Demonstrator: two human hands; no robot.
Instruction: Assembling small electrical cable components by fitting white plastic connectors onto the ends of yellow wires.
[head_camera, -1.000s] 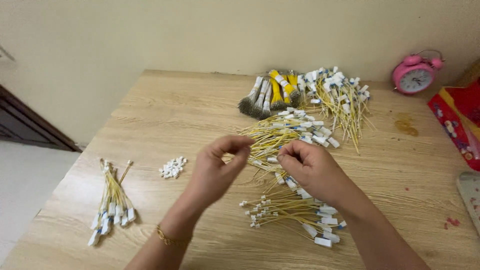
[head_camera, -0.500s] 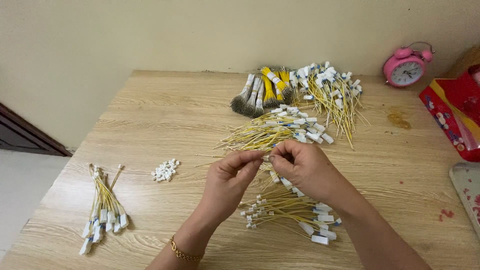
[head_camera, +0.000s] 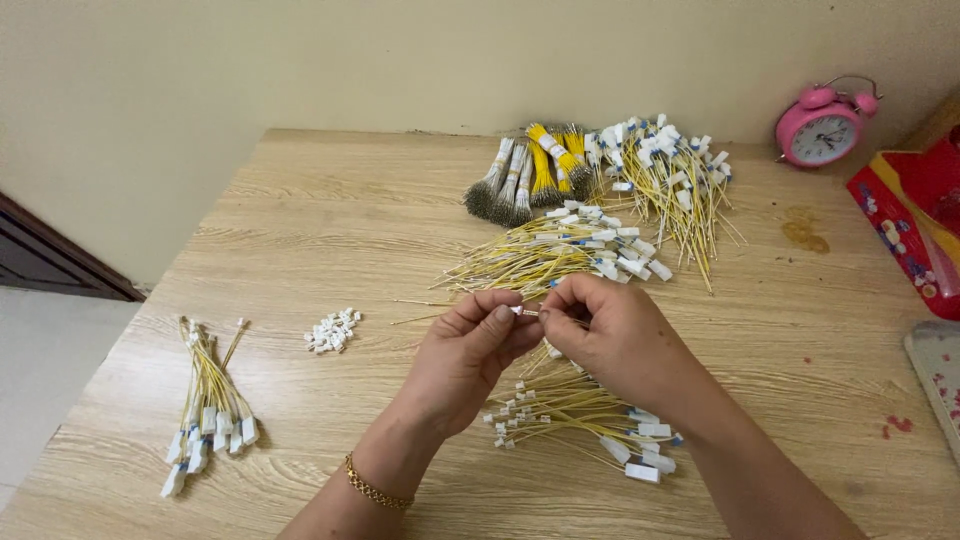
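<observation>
since the earlier frame the two hands have come a little nearer to the person and closer together, and they now meet above the middle of the bench (head_camera: 300, 230). the left hand (head_camera: 470, 355) is closed in a pinch, with thumb and forefinger holding a small white connector (head_camera: 518, 311). the right hand (head_camera: 610, 335) is also closed in a pinch and holds the end of a thin yellow wire (head_camera: 532, 313) just beside that connector; the two parts touch between the fingertips. the rest of this wire is hidden behind the right hand. a gold bracelet (head_camera: 375, 488) sits on the left wrist.

under the hands, on the near side, lies a loose bundle of yellow wires with white plugs (head_camera: 580, 420). just far of the hands there is a bigger heap of yellow wires (head_camera: 550, 250), and further, near the wall, another pile of wires with white ends (head_camera: 665, 175). left of that pile lie tied bunches of yellow and grey wires (head_camera: 530, 180). a small heap of white connectors (head_camera: 332, 330) rests to the left of the hands, well apart from them. at the near left edge of the bench lies a finished bundle of wires (head_camera: 205, 405). a pink alarm clock (head_camera: 822, 128) stands at the far right corner, and a red bag (head_camera: 915, 225) is at the right edge.
</observation>
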